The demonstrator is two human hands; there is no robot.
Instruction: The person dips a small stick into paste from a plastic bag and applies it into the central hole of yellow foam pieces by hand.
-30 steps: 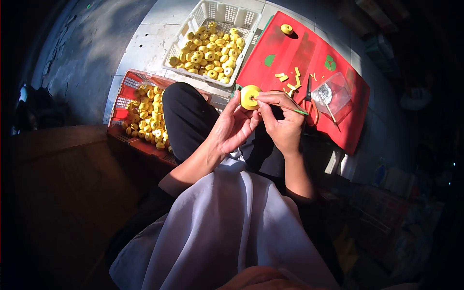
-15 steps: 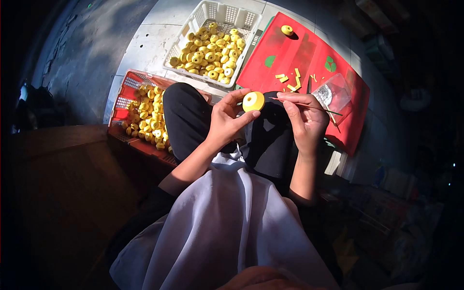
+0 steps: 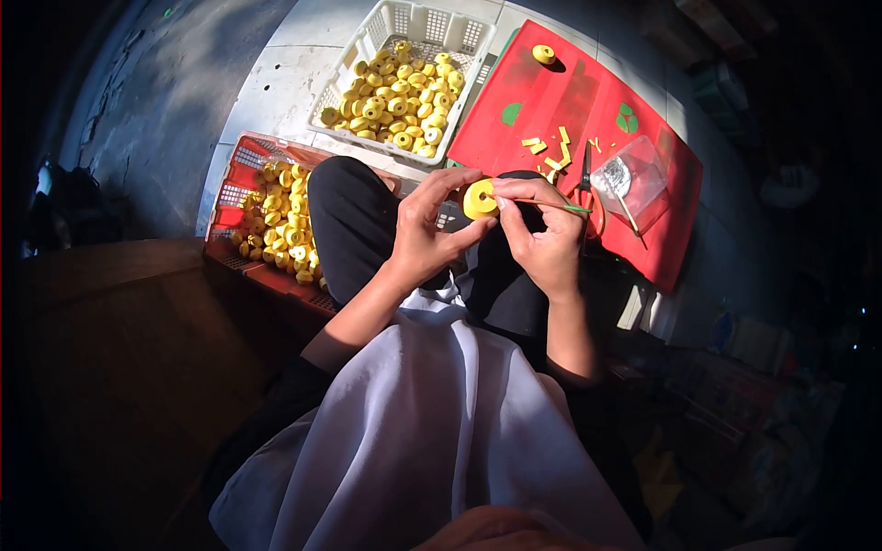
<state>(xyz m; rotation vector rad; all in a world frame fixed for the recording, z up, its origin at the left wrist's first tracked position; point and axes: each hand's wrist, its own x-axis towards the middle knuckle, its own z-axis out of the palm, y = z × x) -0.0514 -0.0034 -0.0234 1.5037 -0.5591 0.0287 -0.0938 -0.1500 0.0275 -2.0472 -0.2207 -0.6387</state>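
My left hand (image 3: pixel 430 223) grips a round yellow piece (image 3: pixel 478 204) by its edges, between thumb and fingers. A small hole shows in the middle of its face. In a pinch, my right hand (image 3: pixel 544 241) holds a thin paintbrush (image 3: pixel 542 202) with a reddish handle and a green end. Its tip reaches the yellow piece near the hole, and the right fingertips are close against the piece. Both hands are above my lap. Just beyond the right hand, scissors (image 3: pixel 586 184) with orange handles rest on the red board (image 3: pixel 579 87).
Many similar yellow pieces fill a white crate (image 3: pixel 323 95) ahead and a red crate (image 3: pixel 223 220) at left. On the board are a single yellow piece (image 3: pixel 543 54), yellow scraps (image 3: pixel 564 138) and a clear plastic bag (image 3: pixel 648 165) with silvery contents and a stick.
My right hand has moved left with the paintbrush, bringing its tip to the yellow piece. The left hand has tilted the piece slightly. The scissors are now more exposed.
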